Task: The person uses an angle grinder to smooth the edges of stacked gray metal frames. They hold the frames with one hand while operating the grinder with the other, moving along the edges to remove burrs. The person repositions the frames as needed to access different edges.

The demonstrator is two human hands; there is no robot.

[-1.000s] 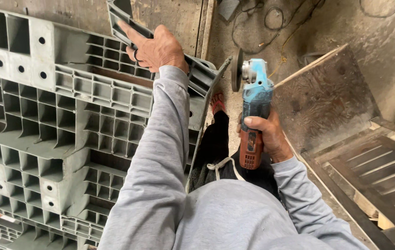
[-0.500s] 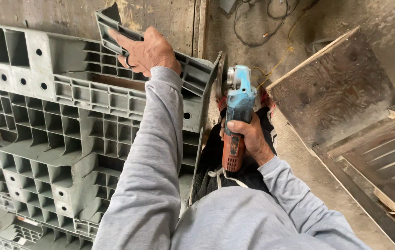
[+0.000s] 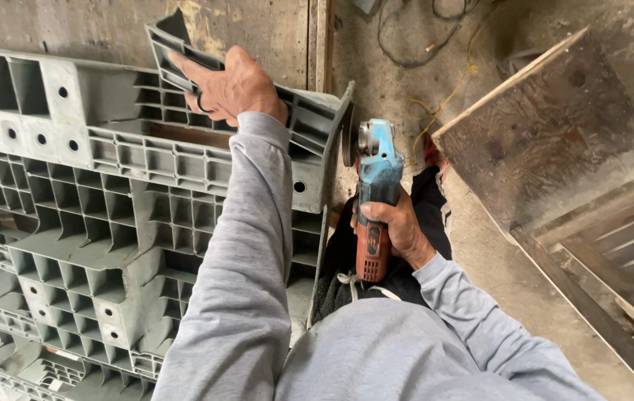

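A large grey plastic pallet (image 3: 94,215) stands on edge in front of me, its ribbed underside facing the camera. My left hand (image 3: 229,87) grips its top edge near the upper right corner, with a dark ring on one finger. My right hand (image 3: 395,226) holds an angle grinder (image 3: 373,194) with a blue head and a red handle. The grinder's disc sits right against the pallet's right corner edge (image 3: 343,111).
A wooden board (image 3: 547,126) leans at the right over a slatted wooden frame (image 3: 614,252). Cables (image 3: 421,44) lie on the concrete floor (image 3: 495,275) beyond the grinder. A grey wall panel (image 3: 257,22) stands behind the pallet.
The grinder has moved left, from apart from the pallet to its disc against the pallet's right corner. My left hand keeps its grip on the top edge.
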